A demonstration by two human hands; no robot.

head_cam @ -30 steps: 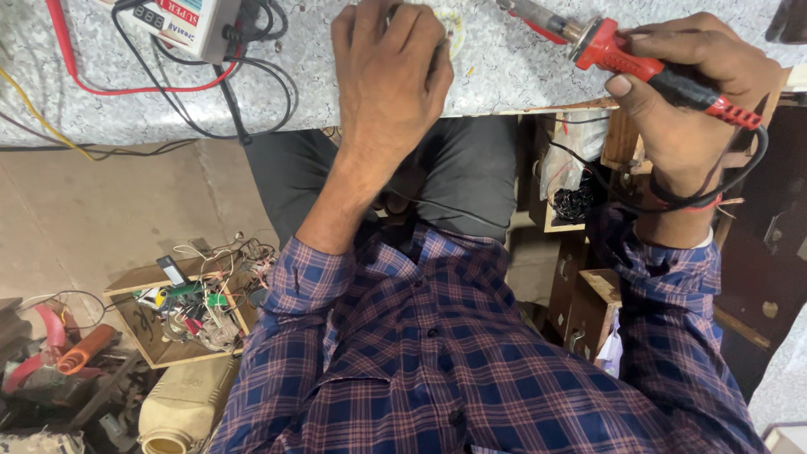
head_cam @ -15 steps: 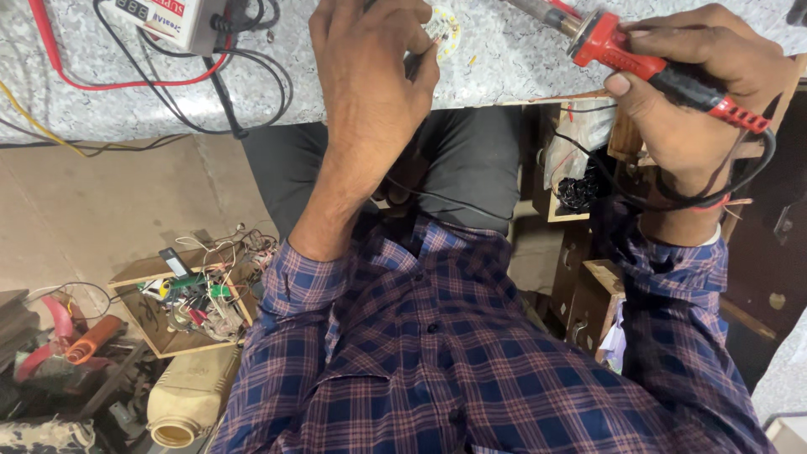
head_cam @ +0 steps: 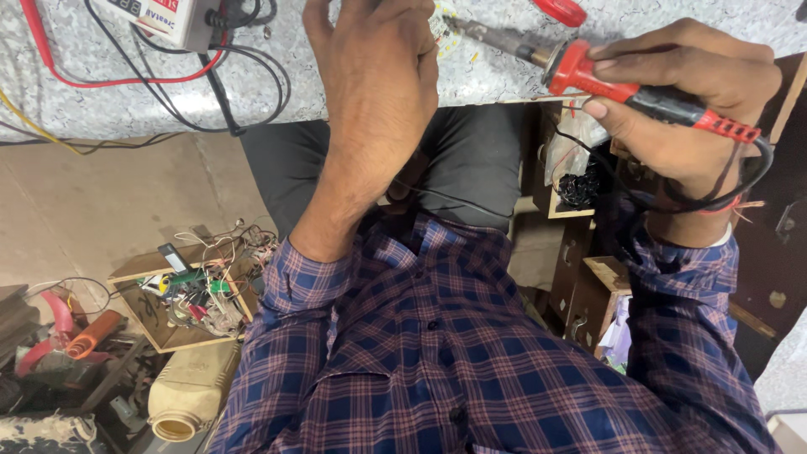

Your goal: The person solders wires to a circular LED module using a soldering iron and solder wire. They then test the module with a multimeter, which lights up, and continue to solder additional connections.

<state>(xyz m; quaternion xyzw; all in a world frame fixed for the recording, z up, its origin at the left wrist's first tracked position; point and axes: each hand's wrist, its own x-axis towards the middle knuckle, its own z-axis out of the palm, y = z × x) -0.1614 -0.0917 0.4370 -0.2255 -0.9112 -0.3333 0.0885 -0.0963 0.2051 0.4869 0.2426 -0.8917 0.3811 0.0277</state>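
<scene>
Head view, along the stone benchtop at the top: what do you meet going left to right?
Red lead → white meter box → left hand → soldering iron held in the right hand.

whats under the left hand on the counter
A small pale circuit board peeks out past the left hand, near the soldering iron tip. The rest is covered.
</scene>
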